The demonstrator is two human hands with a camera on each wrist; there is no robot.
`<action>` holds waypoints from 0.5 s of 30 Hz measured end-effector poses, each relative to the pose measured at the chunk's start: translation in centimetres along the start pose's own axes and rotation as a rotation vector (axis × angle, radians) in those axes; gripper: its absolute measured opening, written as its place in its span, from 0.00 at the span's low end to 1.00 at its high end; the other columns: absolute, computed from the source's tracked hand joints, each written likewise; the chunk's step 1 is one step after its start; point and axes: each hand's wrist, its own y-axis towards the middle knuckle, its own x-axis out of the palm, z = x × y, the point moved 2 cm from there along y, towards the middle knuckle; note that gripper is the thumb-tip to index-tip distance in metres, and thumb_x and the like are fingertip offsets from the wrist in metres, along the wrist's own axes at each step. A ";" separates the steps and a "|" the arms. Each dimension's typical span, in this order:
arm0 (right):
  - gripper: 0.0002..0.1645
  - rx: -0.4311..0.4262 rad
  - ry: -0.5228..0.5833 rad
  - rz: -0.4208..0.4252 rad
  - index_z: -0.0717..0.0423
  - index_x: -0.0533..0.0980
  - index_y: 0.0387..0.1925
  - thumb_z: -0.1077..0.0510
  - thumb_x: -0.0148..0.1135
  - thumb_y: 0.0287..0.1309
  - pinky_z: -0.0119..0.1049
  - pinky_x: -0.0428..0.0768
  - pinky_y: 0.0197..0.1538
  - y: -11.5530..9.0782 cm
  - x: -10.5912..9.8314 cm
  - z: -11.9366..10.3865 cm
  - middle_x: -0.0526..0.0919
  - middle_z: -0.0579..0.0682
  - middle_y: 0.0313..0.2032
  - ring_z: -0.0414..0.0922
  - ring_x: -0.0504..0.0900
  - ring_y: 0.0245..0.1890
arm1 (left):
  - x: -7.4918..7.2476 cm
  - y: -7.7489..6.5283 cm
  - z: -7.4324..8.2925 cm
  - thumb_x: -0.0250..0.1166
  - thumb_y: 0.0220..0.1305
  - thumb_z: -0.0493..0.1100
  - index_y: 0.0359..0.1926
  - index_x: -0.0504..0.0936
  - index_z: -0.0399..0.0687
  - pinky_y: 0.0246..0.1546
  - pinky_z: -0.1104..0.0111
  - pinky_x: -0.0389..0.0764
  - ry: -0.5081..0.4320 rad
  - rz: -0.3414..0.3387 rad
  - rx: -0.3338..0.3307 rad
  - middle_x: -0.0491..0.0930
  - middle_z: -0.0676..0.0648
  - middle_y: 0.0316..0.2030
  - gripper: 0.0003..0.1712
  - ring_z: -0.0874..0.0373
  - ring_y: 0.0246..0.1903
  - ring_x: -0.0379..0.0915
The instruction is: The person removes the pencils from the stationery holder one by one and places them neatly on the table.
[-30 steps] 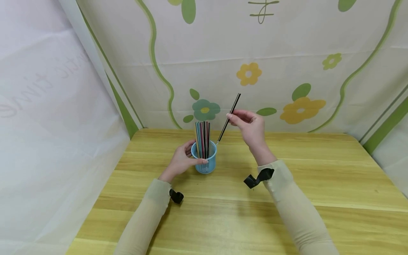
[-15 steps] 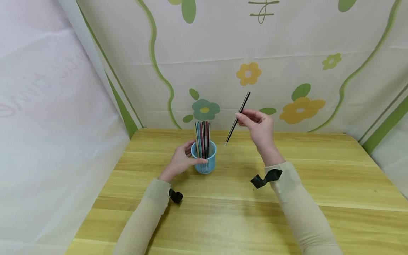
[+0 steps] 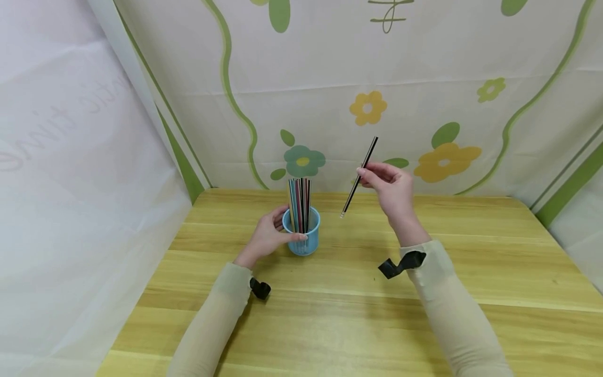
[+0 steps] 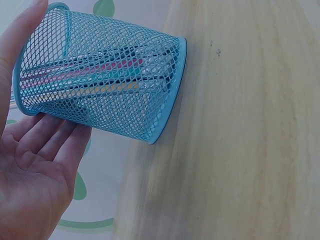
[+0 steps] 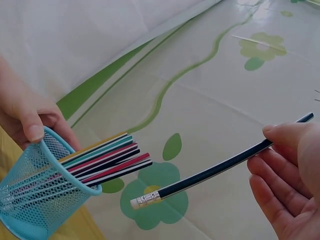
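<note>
A blue mesh pencil cup (image 3: 312, 244) stands upright on the table, and my left hand (image 3: 266, 235) grips it from the left. The thumb lies over the near rim and the fingers go round the far side. Several striped pencils (image 3: 300, 204) stand in the cup, yellow, teal, red and black among them. Right of the cup, my right hand (image 3: 394, 192) pinches a black-and-white striped pencil (image 3: 350, 198) between thumb and fingers, in the air above the table. This pencil is tilted, its white eraser end (image 5: 145, 200) pointing down towards the cup side. The cup's mesh shows the lower pencil ends (image 4: 135, 75).
The wooden table (image 3: 301, 324) reaches back to a white cloth backdrop (image 3: 320, 57) printed with flowers and green lines. A white cloth wall (image 3: 70, 183) stands along the left side. Black straps (image 3: 260, 289) hang at both sleeves.
My right hand has moved to the right with the pencil, away from the cup. The pencil's lower end was beside the cup rim and is now apart from it. My left hand stays in place.
</note>
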 end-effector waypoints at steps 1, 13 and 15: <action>0.20 -0.002 0.002 -0.001 0.63 0.86 0.44 0.54 0.79 0.55 0.36 0.86 0.43 0.0 -0.1 0.1 0.89 0.53 0.36 0.47 0.87 0.33 | 0.0 0.0 0.0 0.85 0.48 0.50 0.73 0.67 0.43 0.65 0.59 0.72 -0.001 -0.002 0.001 0.75 0.45 0.64 0.55 0.51 0.62 0.73; 0.22 0.024 -0.010 -0.006 0.66 0.84 0.46 0.54 0.78 0.56 0.35 0.86 0.43 -0.7 -1.0 0.9 0.89 0.51 0.36 0.45 0.87 0.32 | -0.1 0.0 0.1 0.83 0.51 0.44 0.76 0.62 0.42 0.67 0.58 0.69 -0.006 -0.023 -0.041 0.70 0.41 0.68 0.56 0.48 0.65 0.69; 0.22 0.029 -0.011 -0.009 0.66 0.85 0.47 0.54 0.78 0.56 0.34 0.86 0.42 -0.8 -1.1 1.1 0.89 0.52 0.36 0.47 0.87 0.33 | 0.0 0.0 0.2 0.83 0.52 0.43 0.76 0.61 0.42 0.67 0.58 0.69 -0.006 -0.024 -0.043 0.70 0.41 0.69 0.56 0.48 0.66 0.69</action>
